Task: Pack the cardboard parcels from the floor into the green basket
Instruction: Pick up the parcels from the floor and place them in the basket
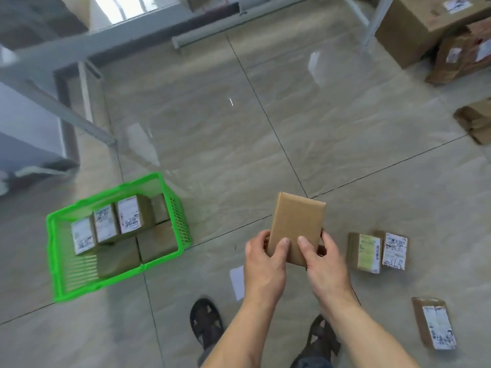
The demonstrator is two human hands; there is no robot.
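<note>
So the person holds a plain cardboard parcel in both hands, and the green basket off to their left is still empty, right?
Not quite: the green basket is not empty. The head view shows several parcels packed in it. The rest stands: the left hand and right hand hold the plain parcel.

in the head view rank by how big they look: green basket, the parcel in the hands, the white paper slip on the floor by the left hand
1. green basket
2. held parcel, though it is nearer the camera, so it looks enlarged
3. white paper slip, partly hidden behind the left hand
</note>
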